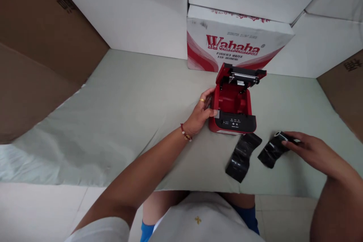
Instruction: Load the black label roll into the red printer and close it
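Observation:
A red and black label printer (233, 100) stands on the cloth-covered table with its lid tilted up, and its red inner bay shows no roll. My left hand (202, 111) grips the printer's left side, the thumb on its front corner and the fingers along the wall. To the right of the printer, my right hand (307, 145) pinches a small roll of black glossy film (275, 145) just above the table, its pale core end showing and a wavy loose length hanging from it. A separate wavy strip of black film (243, 157) lies in front of the printer.
Behind the printer, a white and red water carton (235, 41) stands against stacked white boxes (141, 11). Brown cardboard boxes flank the table at left (42, 45) and right (346, 87). Pale green cloth (127, 94) covers the table, whose front edge runs before my lap.

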`<state>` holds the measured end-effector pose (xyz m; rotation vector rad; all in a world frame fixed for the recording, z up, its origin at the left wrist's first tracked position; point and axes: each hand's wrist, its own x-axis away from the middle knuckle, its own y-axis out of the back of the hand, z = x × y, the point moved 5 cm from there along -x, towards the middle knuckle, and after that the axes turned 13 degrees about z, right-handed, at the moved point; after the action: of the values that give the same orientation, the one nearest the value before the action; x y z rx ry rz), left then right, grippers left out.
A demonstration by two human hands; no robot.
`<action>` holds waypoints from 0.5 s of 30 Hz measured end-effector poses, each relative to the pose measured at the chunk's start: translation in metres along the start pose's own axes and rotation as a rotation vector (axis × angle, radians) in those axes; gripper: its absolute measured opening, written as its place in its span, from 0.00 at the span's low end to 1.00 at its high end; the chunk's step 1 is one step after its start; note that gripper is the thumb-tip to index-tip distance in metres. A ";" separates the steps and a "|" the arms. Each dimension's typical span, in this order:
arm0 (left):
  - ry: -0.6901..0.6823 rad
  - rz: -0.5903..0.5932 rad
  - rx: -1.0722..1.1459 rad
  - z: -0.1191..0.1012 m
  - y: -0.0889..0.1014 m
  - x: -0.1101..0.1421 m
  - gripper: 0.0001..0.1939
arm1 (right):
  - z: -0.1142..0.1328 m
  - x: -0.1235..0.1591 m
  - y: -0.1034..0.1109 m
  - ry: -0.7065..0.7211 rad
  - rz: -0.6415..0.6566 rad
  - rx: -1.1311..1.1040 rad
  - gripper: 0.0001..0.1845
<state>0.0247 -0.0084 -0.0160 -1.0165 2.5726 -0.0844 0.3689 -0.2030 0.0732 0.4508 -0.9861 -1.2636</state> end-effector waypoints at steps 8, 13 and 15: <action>-0.003 0.002 -0.009 0.000 0.001 0.001 0.47 | 0.055 -0.011 -0.056 0.124 -0.142 0.065 0.23; -0.018 0.001 -0.016 0.002 0.002 0.001 0.46 | 0.080 -0.026 -0.074 0.160 -0.066 0.160 0.19; -0.006 0.000 -0.007 0.003 0.002 0.001 0.47 | 0.095 -0.015 -0.062 0.252 0.062 0.105 0.18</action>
<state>0.0237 -0.0077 -0.0196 -1.0176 2.5692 -0.0724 0.2556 -0.1864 0.0711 0.6396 -0.8479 -1.0735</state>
